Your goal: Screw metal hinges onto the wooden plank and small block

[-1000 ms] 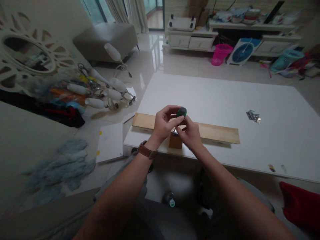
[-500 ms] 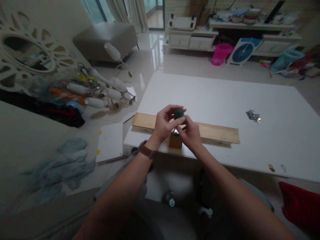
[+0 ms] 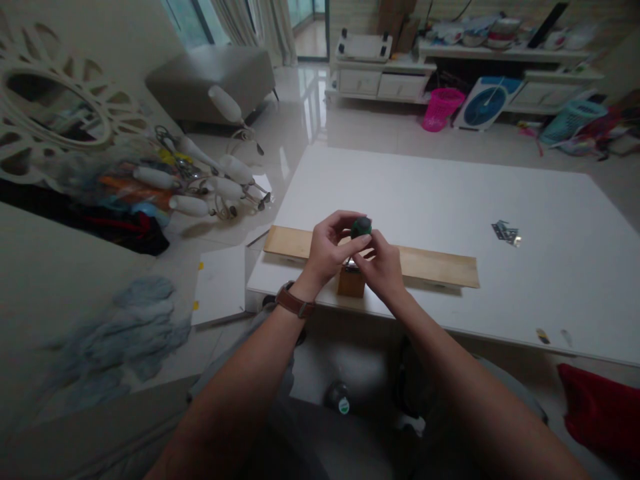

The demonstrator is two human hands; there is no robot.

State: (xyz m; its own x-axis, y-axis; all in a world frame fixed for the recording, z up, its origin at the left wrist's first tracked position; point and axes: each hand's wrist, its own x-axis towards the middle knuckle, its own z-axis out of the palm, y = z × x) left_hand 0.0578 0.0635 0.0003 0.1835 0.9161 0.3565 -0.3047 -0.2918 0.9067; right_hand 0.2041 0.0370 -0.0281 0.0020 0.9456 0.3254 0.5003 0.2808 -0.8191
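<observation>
A screwdriver (image 3: 361, 228) with a dark green and black handle stands nearly upright in front of me. My left hand (image 3: 330, 247) is closed around its handle, thumb across the near side. Just below, my right hand (image 3: 383, 263) is closed in a pinch at the lower part of the screwdriver, touching the left fingertips. Under the fingers a shiny metal piece (image 3: 352, 265) sits on top of a short wooden block (image 3: 351, 285). This block joins a long, pale wooden board (image 3: 440, 265) that runs left to right behind my hands. The screwdriver's tip is hidden.
The board lies on a large white panel (image 3: 425, 190). Several metal brackets (image 3: 506, 233) lie to the right, and two small pieces (image 3: 543, 336) near the front edge. A lamp with white shades (image 3: 193, 205) stands at left; a bottle (image 3: 340, 397) is on the floor below.
The top of the screwdriver handle has shifted slightly to the right. Both hands stay almost in the same place, and the wooden parts have not moved.
</observation>
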